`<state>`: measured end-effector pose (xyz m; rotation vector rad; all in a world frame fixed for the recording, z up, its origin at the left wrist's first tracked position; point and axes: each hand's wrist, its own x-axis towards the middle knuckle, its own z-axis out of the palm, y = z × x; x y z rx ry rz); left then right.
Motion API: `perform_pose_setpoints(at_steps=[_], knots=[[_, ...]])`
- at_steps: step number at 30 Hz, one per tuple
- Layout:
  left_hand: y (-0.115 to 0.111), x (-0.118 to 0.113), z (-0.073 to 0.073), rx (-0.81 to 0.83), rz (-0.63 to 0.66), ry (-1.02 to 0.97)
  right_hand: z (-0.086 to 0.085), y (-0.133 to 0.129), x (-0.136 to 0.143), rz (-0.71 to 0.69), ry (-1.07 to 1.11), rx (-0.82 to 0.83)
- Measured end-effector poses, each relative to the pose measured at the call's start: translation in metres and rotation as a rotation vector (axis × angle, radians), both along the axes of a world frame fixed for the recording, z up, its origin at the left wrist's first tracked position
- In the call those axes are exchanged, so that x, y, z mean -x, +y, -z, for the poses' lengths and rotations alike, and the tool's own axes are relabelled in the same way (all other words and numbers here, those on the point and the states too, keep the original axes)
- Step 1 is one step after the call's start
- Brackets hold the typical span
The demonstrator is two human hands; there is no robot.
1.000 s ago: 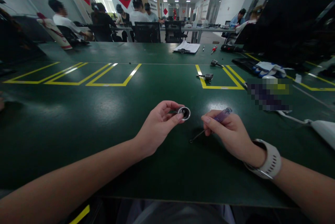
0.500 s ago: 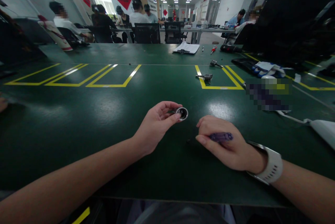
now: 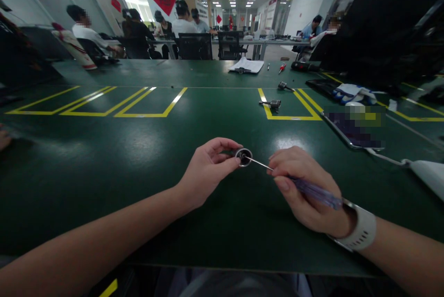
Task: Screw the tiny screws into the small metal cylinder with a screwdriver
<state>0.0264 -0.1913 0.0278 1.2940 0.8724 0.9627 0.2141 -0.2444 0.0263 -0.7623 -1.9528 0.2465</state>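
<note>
Above the green table, my left hand (image 3: 211, 167) is closed around a small round metal cup-like part (image 3: 248, 152), its open end turned to the right and toward me. My right hand (image 3: 305, 186) grips a screwdriver (image 3: 317, 193) with a clear purple handle. The screwdriver's thin metal shaft runs leftward, and its tip reaches into the opening of the metal part. Whether the tip touches anything inside I cannot tell.
Two metal parts with shafts (image 3: 275, 103) (image 3: 285, 86) lie by the yellow tape frame. A phone (image 3: 350, 130) with a cable lies at right, near white-and-blue gloves (image 3: 354, 92). Farther back are a clipboard with papers (image 3: 246, 64) and a red-handled tool (image 3: 282, 68). People sit beyond.
My right hand has turned the screwdriver so its shaft points left, and its tip has entered the metal part. My left hand has shifted slightly right with the part.
</note>
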Motion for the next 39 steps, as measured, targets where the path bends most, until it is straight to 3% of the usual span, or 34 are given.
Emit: perform_pose_setpoints(at_steps=[7, 19, 39], knots=[[-0.003, 0.000, 0.001, -0.049, 0.034, 0.034, -0.002, 0.002, 0.003, 0.035, -0.135, -0.120], [-0.002, -0.003, 0.008, -0.184, -0.054, 0.031, 0.000, 0.001, 0.009, 0.026, -0.237, -0.221], [-0.001, -0.002, 0.008, -0.166, -0.099, 0.051, 0.000, -0.001, 0.011, 0.036, -0.286, -0.295]])
